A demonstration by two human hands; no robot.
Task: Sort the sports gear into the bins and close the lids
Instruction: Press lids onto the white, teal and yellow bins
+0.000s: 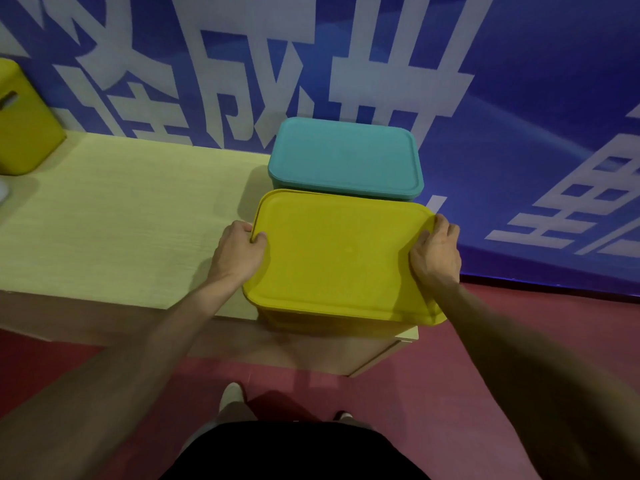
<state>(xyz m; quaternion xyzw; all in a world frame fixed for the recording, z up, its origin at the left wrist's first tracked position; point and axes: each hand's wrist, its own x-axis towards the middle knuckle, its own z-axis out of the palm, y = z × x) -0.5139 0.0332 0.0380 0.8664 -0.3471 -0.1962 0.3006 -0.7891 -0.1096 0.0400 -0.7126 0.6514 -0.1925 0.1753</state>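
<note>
Three bins stand on the surface point(131, 209): two yellow, one teal. The left hand point(239, 252) and right hand point(436, 252) clamp opposite edges of a plain yellow lid point(343, 261), seemingly askew on the near bin point(311, 323). The teal bin point(346, 157) sits just behind it, the far bin point(24, 126) well left.

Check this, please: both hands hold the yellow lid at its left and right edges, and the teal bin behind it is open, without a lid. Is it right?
One detail is wrong. In the head view the teal bin is closed, with the teal lid on it. The rest holds: the left hand and the right hand hold the yellow lid at its left and right edges.
</note>
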